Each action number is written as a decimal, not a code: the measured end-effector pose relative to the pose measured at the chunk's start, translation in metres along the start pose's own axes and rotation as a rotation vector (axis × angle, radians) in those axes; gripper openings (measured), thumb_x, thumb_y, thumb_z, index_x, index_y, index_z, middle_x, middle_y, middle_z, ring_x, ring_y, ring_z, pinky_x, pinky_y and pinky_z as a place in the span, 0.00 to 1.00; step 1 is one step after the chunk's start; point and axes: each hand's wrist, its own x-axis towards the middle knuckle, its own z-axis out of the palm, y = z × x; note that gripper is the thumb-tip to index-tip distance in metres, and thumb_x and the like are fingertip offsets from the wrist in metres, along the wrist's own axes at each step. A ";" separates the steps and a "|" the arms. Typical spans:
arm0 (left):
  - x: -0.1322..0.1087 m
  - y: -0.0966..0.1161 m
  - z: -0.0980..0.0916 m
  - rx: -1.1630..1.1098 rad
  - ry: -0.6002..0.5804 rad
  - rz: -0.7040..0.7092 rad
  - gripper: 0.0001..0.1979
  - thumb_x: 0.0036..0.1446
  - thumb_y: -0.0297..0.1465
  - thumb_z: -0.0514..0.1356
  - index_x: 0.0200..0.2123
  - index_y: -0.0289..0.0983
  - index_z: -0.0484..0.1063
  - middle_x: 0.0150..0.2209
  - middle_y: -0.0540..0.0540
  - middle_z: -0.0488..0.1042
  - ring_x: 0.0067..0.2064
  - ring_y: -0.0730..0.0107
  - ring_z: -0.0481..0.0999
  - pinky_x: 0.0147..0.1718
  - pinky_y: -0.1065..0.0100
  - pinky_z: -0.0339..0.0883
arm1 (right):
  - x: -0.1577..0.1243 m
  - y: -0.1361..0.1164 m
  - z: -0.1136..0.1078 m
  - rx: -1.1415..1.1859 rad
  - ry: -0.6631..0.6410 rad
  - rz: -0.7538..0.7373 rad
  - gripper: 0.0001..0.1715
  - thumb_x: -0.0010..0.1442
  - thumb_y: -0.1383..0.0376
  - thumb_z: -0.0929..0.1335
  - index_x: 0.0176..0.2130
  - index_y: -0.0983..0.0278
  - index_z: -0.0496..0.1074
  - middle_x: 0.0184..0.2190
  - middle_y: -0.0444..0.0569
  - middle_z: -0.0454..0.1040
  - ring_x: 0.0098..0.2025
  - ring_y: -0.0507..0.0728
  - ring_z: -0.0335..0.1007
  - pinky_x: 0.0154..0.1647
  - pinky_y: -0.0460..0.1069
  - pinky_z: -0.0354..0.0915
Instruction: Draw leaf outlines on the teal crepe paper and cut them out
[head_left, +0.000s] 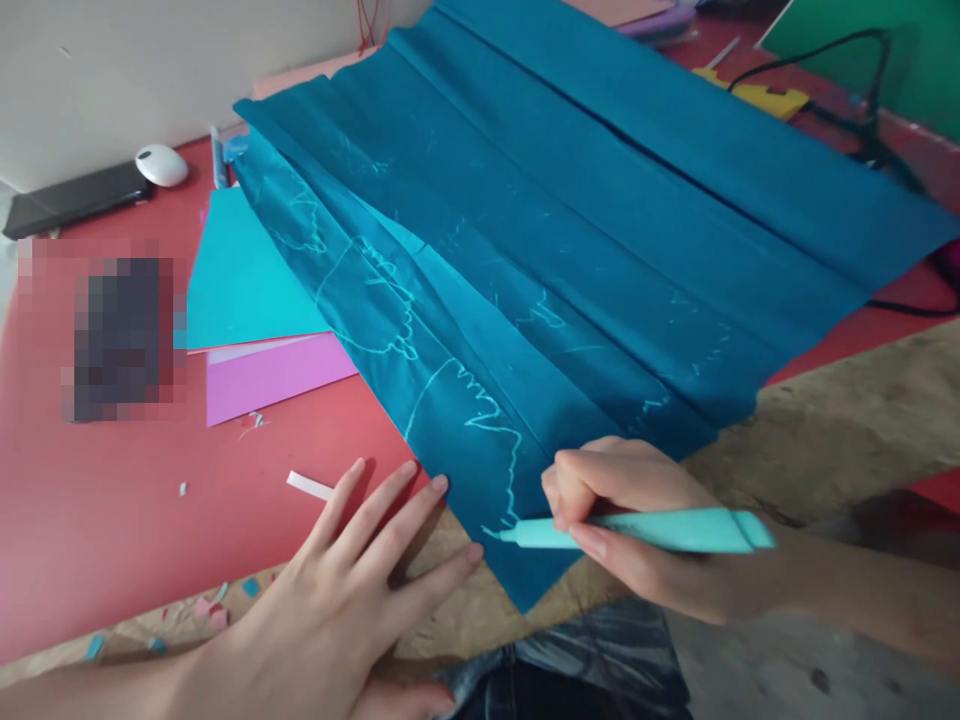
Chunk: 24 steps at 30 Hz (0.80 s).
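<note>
A large sheet of dark blue paper or cloth (570, 200), creased by several long folds, covers much of the red table (247, 560). Light, jagged outlines are drawn along its near left strip. In my right hand (637, 510) is a mint-green marker (675, 531), its tip touching the strip near the sheet's lowest corner. My left hand (367, 570) lies with fingers spread, its fingertips at the sheet's left edge, holding nothing. The sheet's near corner hangs past the table edge, above my lap.
Turquoise paper (247, 275) and purple paper (277, 380) lie left of the sheet. Behind them are a white mouse (161, 165) and a black flat object (79, 198). Paper scraps (214, 608) litter the front edge. A yellow tool (765, 98) and black cable (814, 45) sit back right.
</note>
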 end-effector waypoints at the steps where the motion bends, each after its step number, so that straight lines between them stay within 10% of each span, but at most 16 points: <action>1: 0.001 0.000 0.000 -0.002 0.009 -0.001 0.39 0.48 0.58 0.55 0.61 0.47 0.57 0.58 0.42 0.63 0.60 0.50 0.56 0.58 0.53 0.44 | 0.000 -0.001 -0.001 0.011 0.009 0.000 0.11 0.56 0.70 0.58 0.25 0.60 0.51 0.15 0.37 0.54 0.17 0.48 0.52 0.18 0.46 0.48; 24: -0.001 -0.001 0.002 -0.023 0.001 0.016 0.43 0.47 0.58 0.56 0.62 0.45 0.53 0.60 0.40 0.60 0.61 0.48 0.55 0.59 0.51 0.43 | -0.002 0.004 0.000 0.113 0.070 0.072 0.11 0.55 0.70 0.59 0.24 0.59 0.53 0.14 0.38 0.54 0.16 0.50 0.53 0.16 0.47 0.50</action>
